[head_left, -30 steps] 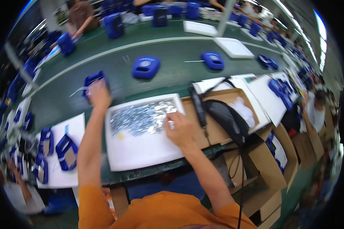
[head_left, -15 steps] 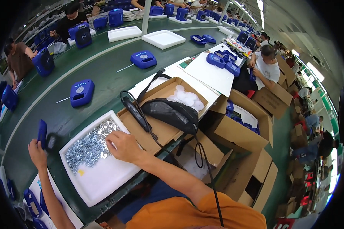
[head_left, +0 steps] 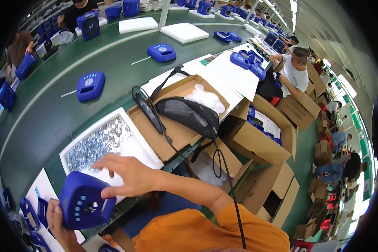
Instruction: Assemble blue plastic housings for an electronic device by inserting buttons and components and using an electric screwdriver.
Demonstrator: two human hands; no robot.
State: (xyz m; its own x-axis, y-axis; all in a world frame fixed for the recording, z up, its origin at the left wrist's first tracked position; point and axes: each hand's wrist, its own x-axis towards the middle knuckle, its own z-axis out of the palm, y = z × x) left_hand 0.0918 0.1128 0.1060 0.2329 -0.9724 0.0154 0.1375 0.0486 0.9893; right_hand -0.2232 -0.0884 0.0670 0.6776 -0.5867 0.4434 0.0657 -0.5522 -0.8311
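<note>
My left hand [head_left: 58, 218] grips a blue plastic housing [head_left: 80, 193] by its lower left side. The housing is tilted, with a row of pale blue dots and a round opening facing up. Over its right side hovers my right hand [head_left: 132, 174], thumb and fingers apart. Its thumb tip overlaps the housing's edge, and whether they touch is unclear. I make out nothing between these fingers. Just beyond is a white foam tray [head_left: 149, 157] with a heap of small metal parts [head_left: 88, 151], bluish on one side and silvery on the other.
A cardboard tray [head_left: 155, 145] holds a black pouch [head_left: 187, 115] and white discs [head_left: 206, 98]. Blue housings [head_left: 91, 86] lie on the green conveyor [head_left: 122, 75]. Open cartons [head_left: 260, 138] stand at right, crossed by a black cable [head_left: 229, 185]. A co-worker [head_left: 296, 73] sits beyond.
My left hand has brought the blue housing closer and turned its dotted face up. My right hand has left the metal parts and come over beside the housing.
</note>
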